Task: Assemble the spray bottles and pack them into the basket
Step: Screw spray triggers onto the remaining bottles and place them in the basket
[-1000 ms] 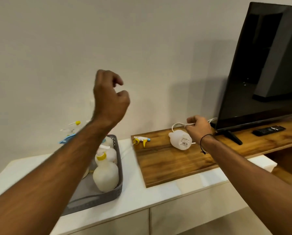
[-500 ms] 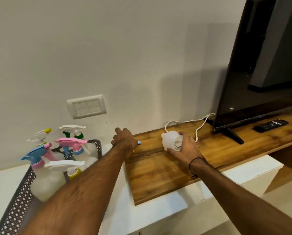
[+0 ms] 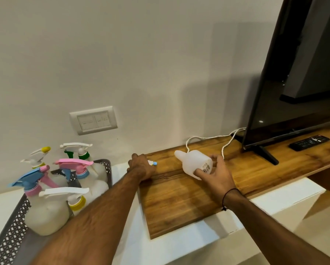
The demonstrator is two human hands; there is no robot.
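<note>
Your right hand (image 3: pixel 216 175) reaches out over the wooden shelf (image 3: pixel 179 197) and grips a translucent white bottle (image 3: pixel 195 164), thumb on its labelled base, fingers curled round the far side. That bottle is tilted on its side with its bare neck pointing left, toward your left hand (image 3: pixel 141 168). Your left arm stretches forward across the basket (image 3: pixel 9 232), and the hand lies knuckles-up at the shelf's left edge, covering a sprayer head (image 3: pixel 153 163); only its blue nozzle tip pokes out. Whether the fingers have closed on it you cannot tell from here. The basket is dark perforated mesh, cut off by the frame's lower left corner. It holds round, milky plastic bottles with trigger heads in blue, pink, green, yellow and white; your forearm hides part of them.
</note>
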